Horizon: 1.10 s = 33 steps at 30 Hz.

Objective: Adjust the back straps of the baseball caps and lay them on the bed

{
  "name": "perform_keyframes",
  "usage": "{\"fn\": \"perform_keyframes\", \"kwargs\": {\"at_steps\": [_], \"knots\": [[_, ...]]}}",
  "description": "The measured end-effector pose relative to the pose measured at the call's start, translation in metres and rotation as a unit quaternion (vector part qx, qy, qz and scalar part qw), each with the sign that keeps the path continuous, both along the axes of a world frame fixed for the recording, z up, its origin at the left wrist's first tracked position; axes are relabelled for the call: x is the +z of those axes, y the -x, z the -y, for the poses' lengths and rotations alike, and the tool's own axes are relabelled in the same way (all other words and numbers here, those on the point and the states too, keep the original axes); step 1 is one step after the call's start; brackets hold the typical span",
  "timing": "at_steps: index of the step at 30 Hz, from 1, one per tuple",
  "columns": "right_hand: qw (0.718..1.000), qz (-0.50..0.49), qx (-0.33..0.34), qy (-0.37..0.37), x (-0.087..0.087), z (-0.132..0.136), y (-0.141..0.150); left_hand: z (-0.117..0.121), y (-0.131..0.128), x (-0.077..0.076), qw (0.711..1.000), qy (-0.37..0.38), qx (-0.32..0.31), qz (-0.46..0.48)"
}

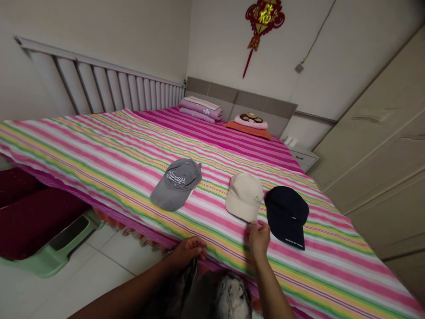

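Note:
A beige baseball cap lies on the striped bed cover, its brim toward me. At the brim's front edge, my right hand is closed, thumb and fingers pinching it. Just right of it sits a dark navy cap with small white lettering on its brim. Farther left is a grey cap with white "Always" lettering, its brim pointing toward the near left. My left hand rests at the bed's near edge, below the grey cap; its fingers are loosely curled in and I see nothing in them.
The caps lie on a bed with a striped cover. Folded purple bedding and an orange pillow are near the headboard. A green stool stands at left, a wardrobe at right.

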State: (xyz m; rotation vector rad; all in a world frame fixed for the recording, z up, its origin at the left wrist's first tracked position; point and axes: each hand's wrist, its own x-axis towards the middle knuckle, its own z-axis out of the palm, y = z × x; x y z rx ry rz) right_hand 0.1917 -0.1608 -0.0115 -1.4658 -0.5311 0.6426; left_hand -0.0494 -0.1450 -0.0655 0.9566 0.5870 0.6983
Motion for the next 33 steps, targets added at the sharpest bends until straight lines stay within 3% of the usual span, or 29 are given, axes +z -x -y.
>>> {"fn": "perform_keyframes", "kwargs": {"at_steps": [4,8,12,15,17,22,27,33], "knots": [[0.977,0.206,0.012,0.050,0.009,0.009,0.022,0.002,0.003,0.006,0.999,0.024,0.034,0.014],[0.942,0.322,0.056,0.079,0.010,0.015,0.031,-0.002,0.018,0.025,0.987,0.096,0.125,0.029],[0.920,0.380,0.066,0.067,0.001,0.026,0.038,-0.025,0.046,0.045,0.929,0.180,0.319,0.057],[0.915,0.392,0.081,0.045,-0.011,0.038,0.050,-0.053,0.068,0.054,0.889,0.203,0.403,0.081],[0.917,0.384,0.106,0.029,-0.020,0.046,0.061,-0.073,0.078,0.059,0.876,0.220,0.418,0.100],[0.932,0.325,0.157,0.003,-0.036,0.060,0.085,-0.106,0.077,0.071,0.876,0.261,0.377,0.149],[0.949,0.267,0.165,-0.012,-0.040,0.068,0.091,-0.116,0.073,0.076,0.870,0.264,0.373,0.182],[0.945,0.280,0.168,-0.009,-0.047,0.073,0.089,-0.126,0.097,0.088,0.855,0.210,0.408,0.243]]}}
